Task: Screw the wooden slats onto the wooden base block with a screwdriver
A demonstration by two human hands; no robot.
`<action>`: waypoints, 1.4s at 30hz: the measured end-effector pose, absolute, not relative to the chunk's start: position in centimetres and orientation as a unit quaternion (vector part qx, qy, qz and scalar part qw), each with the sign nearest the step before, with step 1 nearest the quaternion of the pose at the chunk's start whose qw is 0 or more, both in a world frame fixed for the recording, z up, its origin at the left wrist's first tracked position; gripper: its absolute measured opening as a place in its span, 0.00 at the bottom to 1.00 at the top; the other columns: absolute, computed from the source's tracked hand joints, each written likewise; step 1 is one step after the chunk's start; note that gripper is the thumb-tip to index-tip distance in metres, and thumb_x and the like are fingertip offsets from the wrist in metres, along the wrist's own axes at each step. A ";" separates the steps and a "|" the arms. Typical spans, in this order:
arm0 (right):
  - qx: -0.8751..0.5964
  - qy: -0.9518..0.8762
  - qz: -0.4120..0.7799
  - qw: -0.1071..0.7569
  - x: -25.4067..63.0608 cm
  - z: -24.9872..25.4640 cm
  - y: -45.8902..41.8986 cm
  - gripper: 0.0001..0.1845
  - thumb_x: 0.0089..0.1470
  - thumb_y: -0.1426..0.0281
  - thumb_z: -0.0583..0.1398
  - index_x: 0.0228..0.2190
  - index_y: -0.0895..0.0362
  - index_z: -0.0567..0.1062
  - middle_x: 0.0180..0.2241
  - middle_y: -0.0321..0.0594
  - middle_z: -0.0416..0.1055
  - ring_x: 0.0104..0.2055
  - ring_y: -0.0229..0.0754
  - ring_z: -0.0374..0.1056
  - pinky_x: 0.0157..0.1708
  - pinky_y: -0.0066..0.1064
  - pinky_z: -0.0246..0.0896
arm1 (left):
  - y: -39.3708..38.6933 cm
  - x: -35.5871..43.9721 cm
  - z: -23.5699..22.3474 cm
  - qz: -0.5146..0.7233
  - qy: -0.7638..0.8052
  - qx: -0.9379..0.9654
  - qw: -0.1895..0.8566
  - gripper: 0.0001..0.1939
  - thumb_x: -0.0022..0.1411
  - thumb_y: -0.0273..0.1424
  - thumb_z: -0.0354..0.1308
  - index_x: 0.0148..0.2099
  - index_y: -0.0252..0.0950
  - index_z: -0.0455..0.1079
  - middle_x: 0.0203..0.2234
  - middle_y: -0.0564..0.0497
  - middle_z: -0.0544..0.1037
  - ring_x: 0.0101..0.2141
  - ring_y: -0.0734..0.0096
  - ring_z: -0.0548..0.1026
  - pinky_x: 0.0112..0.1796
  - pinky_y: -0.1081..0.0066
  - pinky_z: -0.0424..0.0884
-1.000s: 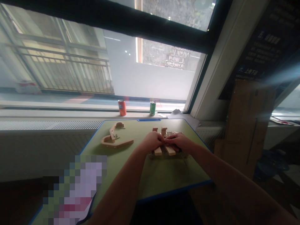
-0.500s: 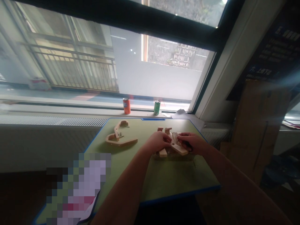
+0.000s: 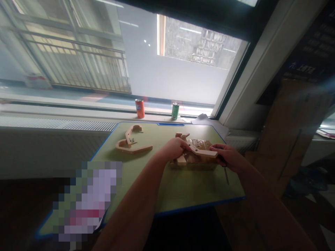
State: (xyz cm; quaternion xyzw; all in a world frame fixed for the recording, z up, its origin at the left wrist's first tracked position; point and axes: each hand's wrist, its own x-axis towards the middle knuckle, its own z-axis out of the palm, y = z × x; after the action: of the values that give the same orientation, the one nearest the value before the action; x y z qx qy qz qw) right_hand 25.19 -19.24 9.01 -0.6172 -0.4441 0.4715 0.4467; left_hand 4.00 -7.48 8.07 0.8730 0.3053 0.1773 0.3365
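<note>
On a green table with a blue edge, both my hands work over a pile of pale wooden parts lying on a clear plastic bag. My left hand is closed on one end of a flat wooden strip. At the strip's other end my right hand is curled around the handle of a screwdriver, whose thin shaft points toward me. Short wooden blocks lie under the strip.
A curved wooden assembly lies to the left on the table. An orange can and a green can stand on the window sill. A brown cardboard box stands at the right. A blurred patch covers the table's near-left corner.
The wooden strip has swung from pointing toward me to lying across between my hands. My right hand has slid to the right, and the screwdriver shaft now shows below it.
</note>
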 end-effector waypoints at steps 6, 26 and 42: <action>-0.585 -0.415 0.451 0.531 26.0 8.1 -17.8 0.17 0.43 0.60 0.64 0.31 0.59 0.70 0.22 0.33 0.66 0.14 0.28 0.54 0.10 0.23 0.45 | -7.5 3.9 8.2 0.215 0.326 0.851 0.351 0.20 0.45 0.19 0.49 0.37 0.37 0.78 0.31 0.52 0.79 0.35 0.70 0.74 0.40 0.74 0.67; -0.560 -0.532 0.496 0.397 21.9 9.1 -18.8 0.16 0.46 0.58 0.61 0.29 0.59 0.71 0.21 0.35 0.68 0.19 0.33 0.63 0.16 0.24 0.58 | -7.1 3.8 7.9 0.175 0.290 0.873 0.351 0.24 0.45 0.18 0.46 0.41 0.37 0.76 0.32 0.51 0.78 0.31 0.73 0.72 0.36 0.75 0.68; -0.558 -0.605 0.480 0.302 21.3 9.8 -15.1 0.18 0.47 0.55 0.59 0.28 0.59 0.72 0.16 0.32 0.65 0.13 0.30 0.56 0.11 0.23 0.48 | -6.6 3.7 6.9 0.197 0.276 0.872 0.353 0.21 0.46 0.20 0.47 0.39 0.38 0.77 0.33 0.51 0.79 0.34 0.71 0.73 0.39 0.74 0.69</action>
State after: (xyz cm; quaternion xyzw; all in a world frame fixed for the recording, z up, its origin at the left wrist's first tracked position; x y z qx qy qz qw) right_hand 21.33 -15.07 9.84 -0.5584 -0.6051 0.4803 0.3023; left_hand 3.69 -6.64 6.90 0.8721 0.2758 0.1973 0.3528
